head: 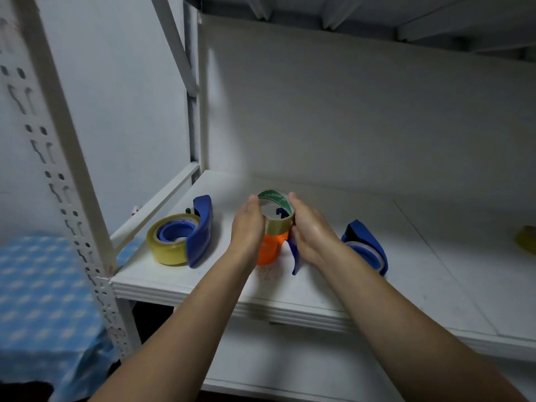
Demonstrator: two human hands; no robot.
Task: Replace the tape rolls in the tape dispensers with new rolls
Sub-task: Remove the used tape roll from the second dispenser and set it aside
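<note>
Roughly midway: left dispenser (200, 230) loaded with full roll (166, 245), fresh roll (278, 224) pressed between left hand (248, 224) and right hand (311, 232), fingers (253, 203) straight, over orange dispenser (268, 248); right dispenser (367, 242) seemingly pending.

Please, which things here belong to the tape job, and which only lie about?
Job: tape roll, pressed between left hand and right hand; orange dispenser under it; left blue dispenser; right blue dispenser.
Lying about: blue patterned cloth; yellowish thing at far right, too blurred to name.
</note>
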